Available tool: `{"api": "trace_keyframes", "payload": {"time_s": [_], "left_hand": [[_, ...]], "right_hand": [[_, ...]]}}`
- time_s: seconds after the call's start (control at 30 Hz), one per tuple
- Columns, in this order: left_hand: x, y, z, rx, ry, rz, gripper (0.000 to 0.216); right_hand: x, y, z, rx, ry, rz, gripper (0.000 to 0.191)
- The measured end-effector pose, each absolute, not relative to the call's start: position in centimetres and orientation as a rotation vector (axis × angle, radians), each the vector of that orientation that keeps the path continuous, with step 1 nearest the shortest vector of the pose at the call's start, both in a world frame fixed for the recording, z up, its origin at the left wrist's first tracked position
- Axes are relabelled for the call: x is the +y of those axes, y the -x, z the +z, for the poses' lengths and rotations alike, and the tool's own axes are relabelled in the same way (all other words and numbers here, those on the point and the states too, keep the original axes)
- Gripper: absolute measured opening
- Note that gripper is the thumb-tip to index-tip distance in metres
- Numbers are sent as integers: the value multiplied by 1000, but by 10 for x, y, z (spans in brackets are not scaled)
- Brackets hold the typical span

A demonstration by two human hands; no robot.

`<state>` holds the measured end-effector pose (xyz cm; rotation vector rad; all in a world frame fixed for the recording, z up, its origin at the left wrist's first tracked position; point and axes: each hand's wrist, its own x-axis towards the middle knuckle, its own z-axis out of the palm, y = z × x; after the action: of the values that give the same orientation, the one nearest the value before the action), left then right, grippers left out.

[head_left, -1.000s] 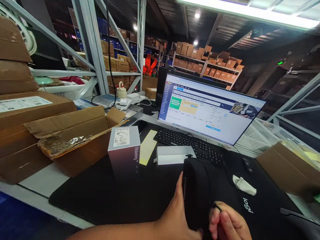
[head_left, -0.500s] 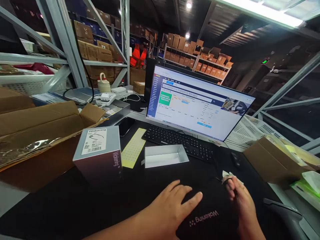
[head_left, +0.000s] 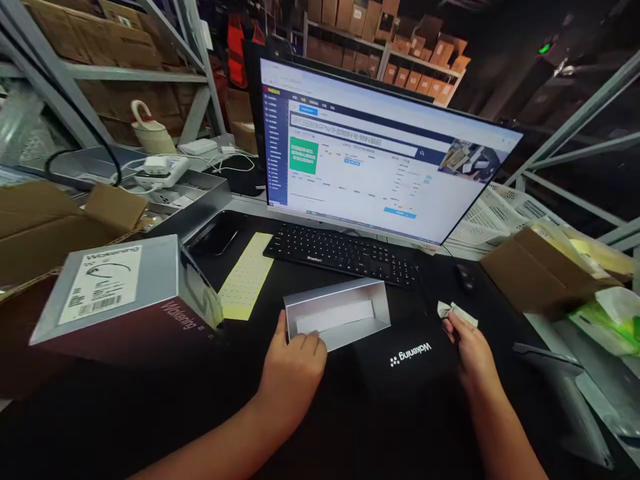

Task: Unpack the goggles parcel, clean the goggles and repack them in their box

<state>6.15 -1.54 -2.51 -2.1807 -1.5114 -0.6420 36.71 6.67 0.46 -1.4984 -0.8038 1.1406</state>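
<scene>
My left hand [head_left: 296, 363] reaches to the near left corner of an open, silver-grey box [head_left: 383, 310]. Its thumb and fingers are curled over the near edge, and the box tilts so that its inside shows, with a white strip at the bottom. A small crumpled whitish piece [head_left: 466, 316], paper or cloth, is pinched in my right hand [head_left: 469, 347]. Between the hands, white "Wakening" lettering [head_left: 410, 355] shows on black; I cannot tell whether it is on a separate thing. A larger silver Wakening carton [head_left: 165, 280] stands on the left.
Behind the box lie a black keyboard [head_left: 345, 257] and a yellow label sheet [head_left: 249, 277], with a monitor [head_left: 360, 173] beyond. A phone [head_left: 220, 237] lies at left, a mouse [head_left: 466, 277] at right. Cardboard boxes [head_left: 535, 273] flank the table; a grey handheld device [head_left: 555, 373] sits near right.
My left hand has moved forward and left from above the black surface and taken hold of the open box, which is now tilted and nearer. The right hand still holds the crumpled piece. The view has shifted.
</scene>
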Motion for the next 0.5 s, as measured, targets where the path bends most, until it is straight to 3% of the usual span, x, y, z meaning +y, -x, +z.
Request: {"api": "trace_keyframes", "payload": {"time_s": [0.1, 0.27, 0.5], "left_hand": [[-22, -61, -20, -1480, 2216, -646, 33], [-25, -58, -17, -1554, 2284, -616, 32], [-4, -48, 2, -1920, 2402, -325, 10]], "right_hand": [[67, -373, 3, -874, 1583, 1077, 50], [67, -387, -3, -1248, 1792, 684, 49], [70, -391, -8, -1496, 1841, 562, 51]]}}
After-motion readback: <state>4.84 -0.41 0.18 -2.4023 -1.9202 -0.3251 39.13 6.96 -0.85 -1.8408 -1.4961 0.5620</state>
